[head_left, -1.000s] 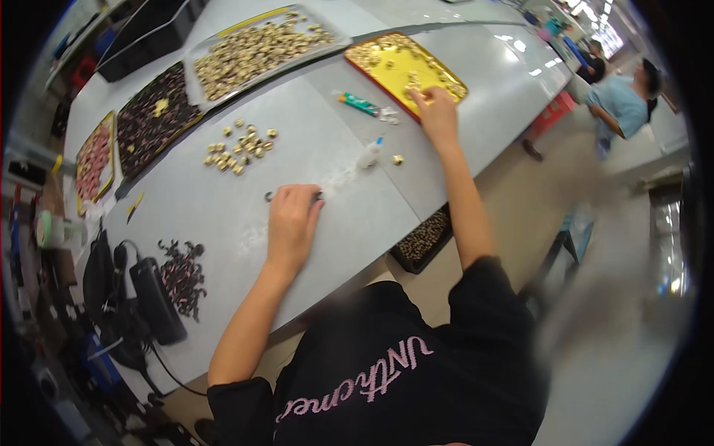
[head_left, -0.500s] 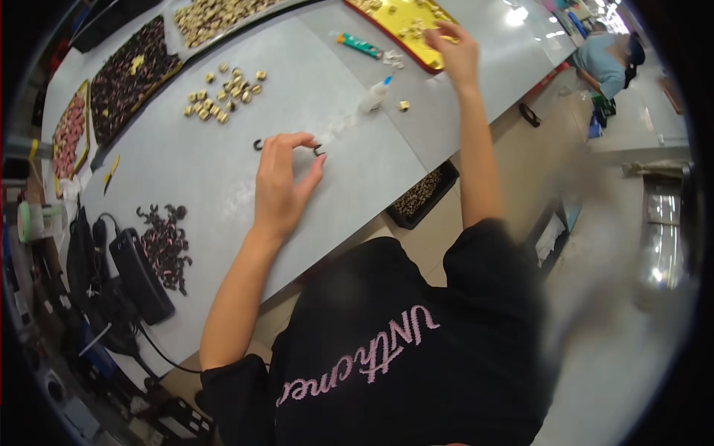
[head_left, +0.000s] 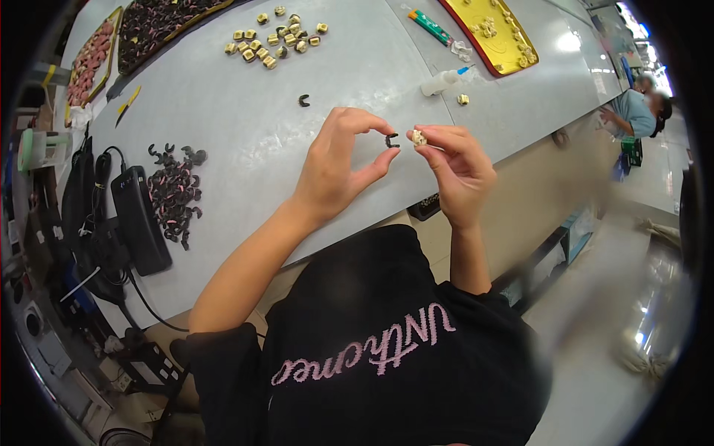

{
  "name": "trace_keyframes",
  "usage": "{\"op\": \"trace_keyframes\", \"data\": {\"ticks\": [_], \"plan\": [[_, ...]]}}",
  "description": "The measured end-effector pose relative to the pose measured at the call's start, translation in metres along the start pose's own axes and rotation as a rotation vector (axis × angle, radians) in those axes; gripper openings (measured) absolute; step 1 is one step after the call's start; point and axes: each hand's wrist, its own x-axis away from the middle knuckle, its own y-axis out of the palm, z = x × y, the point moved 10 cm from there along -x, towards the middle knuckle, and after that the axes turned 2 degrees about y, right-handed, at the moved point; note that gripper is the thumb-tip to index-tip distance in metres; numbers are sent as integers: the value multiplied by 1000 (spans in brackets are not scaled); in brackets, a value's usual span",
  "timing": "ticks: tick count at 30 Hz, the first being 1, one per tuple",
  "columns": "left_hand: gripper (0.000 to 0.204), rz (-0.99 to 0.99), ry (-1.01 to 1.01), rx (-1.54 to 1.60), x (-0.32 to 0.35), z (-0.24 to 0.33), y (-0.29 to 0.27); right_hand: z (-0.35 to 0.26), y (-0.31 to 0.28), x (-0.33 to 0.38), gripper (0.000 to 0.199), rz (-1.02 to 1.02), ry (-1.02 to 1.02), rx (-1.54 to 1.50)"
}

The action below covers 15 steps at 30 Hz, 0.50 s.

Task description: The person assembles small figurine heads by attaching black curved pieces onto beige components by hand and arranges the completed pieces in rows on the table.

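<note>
Between thumb and forefinger my left hand [head_left: 335, 163] pinches a small black C-shaped piece [head_left: 391, 140], its gap turned to the right. Close by on the right, my right hand [head_left: 460, 169] grips a small cream-and-gold block [head_left: 419, 139] in its fingertips. The two pieces are near each other but apart, both above the grey table [head_left: 245, 171]. Another black C-shaped piece [head_left: 304, 100] lies on the table beyond my left hand. A white squeeze bottle with a blue needle tip [head_left: 444, 82] lies beyond my right hand, and a single gold block [head_left: 462, 99] sits beside it.
Several gold-and-black blocks [head_left: 269, 49] lie scattered at the far middle. A yellow tray [head_left: 509, 56] with small pieces is at the far right, by a green tube [head_left: 430, 27]. Black C-shaped pieces [head_left: 175, 189] are heaped at left, beside a black power bank [head_left: 140, 219] with cables.
My right hand has come back from the yellow tray and now holds a cream-and-gold block beside my left hand. The view has shifted; my left hand still pinches the black C-shaped piece.
</note>
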Motion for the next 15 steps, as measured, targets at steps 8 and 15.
{"op": "trace_keyframes", "data": {"ticks": [8,15], "plan": [[47,8,-29,67,1,-2,-1,10,15,-3,21,-61,7,-71],[45,14,-60,102,4,-6,-1,18,18,-1,21,-65,-8,-125]]}}
